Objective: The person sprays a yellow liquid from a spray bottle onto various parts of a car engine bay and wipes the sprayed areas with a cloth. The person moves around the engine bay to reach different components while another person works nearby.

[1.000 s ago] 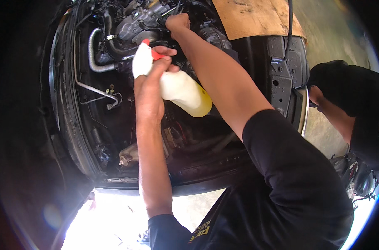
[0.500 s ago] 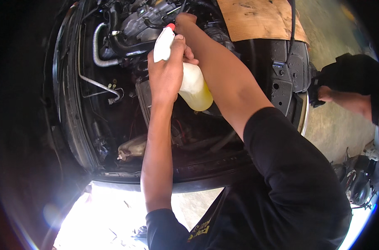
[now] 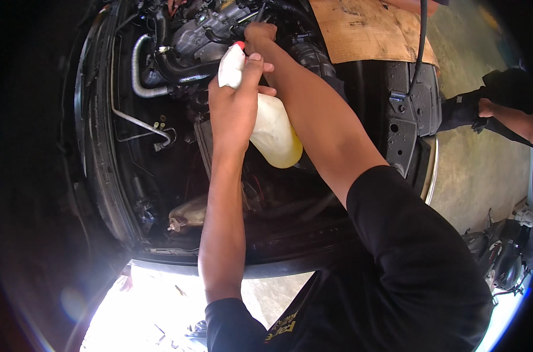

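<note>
My left hand is closed around the neck of a spray bottle with a white head, a small red nozzle and yellowish liquid inside. The bottle hangs tilted over the engine bay, its nozzle close to my right wrist. Farther in, my right hand is curled at the metal engine parts; its fingers are partly hidden, and whatever they grip cannot be made out. A black hose runs just left of the spray head.
Cardboard covers the far right side of the bay. Another person's hand shows at the far left, and a forearm lies above the cardboard. A person in dark clothes is at the right. A silver pipe bends at left.
Fingers of my left hand have loosened slightly at the spray head, while my right hand stays at the engine. Another person's hand and a forearm have come into view at the far edge.
</note>
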Available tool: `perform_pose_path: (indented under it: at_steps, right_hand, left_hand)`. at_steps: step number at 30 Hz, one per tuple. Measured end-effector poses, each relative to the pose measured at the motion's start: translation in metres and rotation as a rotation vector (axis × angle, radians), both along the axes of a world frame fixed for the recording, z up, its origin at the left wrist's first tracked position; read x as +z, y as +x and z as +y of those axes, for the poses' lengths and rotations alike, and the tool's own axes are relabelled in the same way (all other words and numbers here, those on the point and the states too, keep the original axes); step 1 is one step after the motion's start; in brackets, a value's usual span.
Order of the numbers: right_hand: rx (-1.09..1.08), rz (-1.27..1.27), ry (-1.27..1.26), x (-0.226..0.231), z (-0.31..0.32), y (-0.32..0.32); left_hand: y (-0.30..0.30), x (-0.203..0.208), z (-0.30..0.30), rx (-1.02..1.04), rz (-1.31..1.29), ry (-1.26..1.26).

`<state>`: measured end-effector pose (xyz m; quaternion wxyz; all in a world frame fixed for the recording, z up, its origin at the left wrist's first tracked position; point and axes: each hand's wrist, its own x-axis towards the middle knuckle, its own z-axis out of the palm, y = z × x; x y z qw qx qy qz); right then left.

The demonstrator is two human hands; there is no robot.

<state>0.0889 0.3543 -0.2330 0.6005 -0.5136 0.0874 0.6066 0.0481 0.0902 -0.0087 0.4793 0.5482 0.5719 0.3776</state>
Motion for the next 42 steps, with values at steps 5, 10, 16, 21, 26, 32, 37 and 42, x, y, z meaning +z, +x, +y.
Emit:
perform_pose_path:
  at_steps: [5,10,16,21,26,32,37,42]
  right_hand:
    - [0.034,-0.116,-0.053,-0.002,0.008,0.014]
    - [-0.078,0.045,-0.028,0.075,-0.050,0.013]
    - [0.002,-0.280,-0.070,0.073,-0.050,0.013]
    - [0.076,-0.319,-0.053,0.026,-0.016,0.025]
    - [-0.006,-0.228,-0.104,0.082,-0.069,0.004]
    - [0.182,-0.572,-0.104,0.031,-0.030,0.031]
    - [0.113,-0.428,-0.065,0.075,-0.057,0.019]
    - [0.300,-0.658,-0.025,0.032,-0.029,0.043]
  left_hand:
    - [0.005,-0.010,0.006,0.023,0.052,-0.072]
    - [0.003,-0.005,-0.001,0.052,0.009,-0.031]
    - [0.006,-0.008,0.006,0.053,0.048,-0.140]
    - [0.008,-0.005,0.007,0.018,-0.029,-0.090]
    - [-0.007,-0.007,-0.003,0.083,0.045,-0.060]
    - [0.008,-0.003,0.004,0.011,0.037,-0.061]
    - [0.003,-0.003,0.000,0.027,0.039,0.015]
    - [0.009,-0.004,0.007,0.029,0.006,-0.041]
